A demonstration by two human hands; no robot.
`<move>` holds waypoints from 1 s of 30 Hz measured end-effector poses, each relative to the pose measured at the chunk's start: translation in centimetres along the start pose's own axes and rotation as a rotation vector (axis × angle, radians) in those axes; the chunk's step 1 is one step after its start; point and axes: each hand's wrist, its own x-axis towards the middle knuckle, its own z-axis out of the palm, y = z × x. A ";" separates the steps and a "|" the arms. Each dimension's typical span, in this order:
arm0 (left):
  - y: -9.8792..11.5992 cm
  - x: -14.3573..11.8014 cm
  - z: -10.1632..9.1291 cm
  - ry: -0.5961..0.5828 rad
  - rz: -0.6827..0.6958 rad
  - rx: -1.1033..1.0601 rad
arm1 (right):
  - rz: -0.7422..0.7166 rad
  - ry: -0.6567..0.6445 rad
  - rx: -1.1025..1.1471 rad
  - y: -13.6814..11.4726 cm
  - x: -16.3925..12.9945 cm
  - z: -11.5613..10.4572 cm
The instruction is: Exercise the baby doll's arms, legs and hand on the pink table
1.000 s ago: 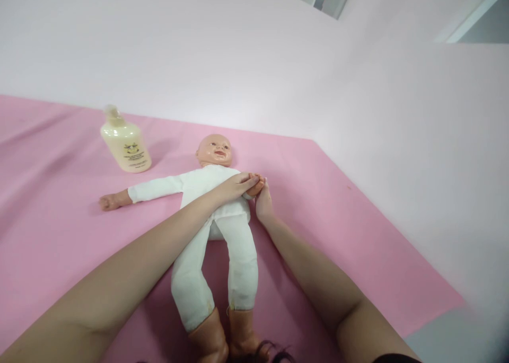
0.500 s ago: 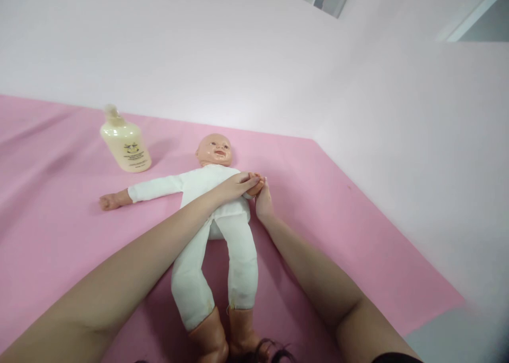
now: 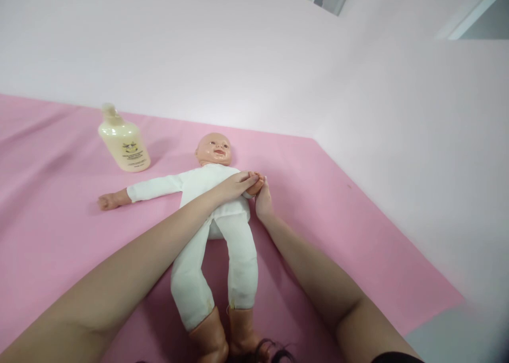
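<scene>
Doll [image 3: 194, 184] on pink cloth [image 3: 318, 193]
My left grip [image 3: 237, 185] is closed on the doll's hand [image 3: 255, 187]; my right grip [image 3: 264, 201] cups it.

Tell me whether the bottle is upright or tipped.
Upright: the bottle stands base-down on the pink surface, its neck at the top.

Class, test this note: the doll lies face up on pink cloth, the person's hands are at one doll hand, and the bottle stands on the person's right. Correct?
No: the head view shows the bottle standing on the person's left. The doll does lie face up on pink cloth, with left hand and right hand at one doll hand.
</scene>
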 end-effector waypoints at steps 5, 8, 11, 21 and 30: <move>0.0 0.0 -0.1 0.003 -0.014 0.015 | -0.015 0.003 -0.023 0.6 0.2 -0.4; 0.2 0.0 0.0 0.026 -0.027 0.027 | -0.015 0.008 -0.030 0.5 0.2 -0.3; 0.2 0.0 0.0 0.023 -0.022 0.023 | -0.008 0.003 -0.026 0.2 0.1 -0.1; 0.1 0.0 0.0 -0.027 0.008 0.001 | -0.016 0.001 -0.019 0.2 0.1 -0.1; 0.5 0.1 0.1 -0.018 0.019 0.010 | -0.005 0.002 0.013 -0.1 0.0 0.0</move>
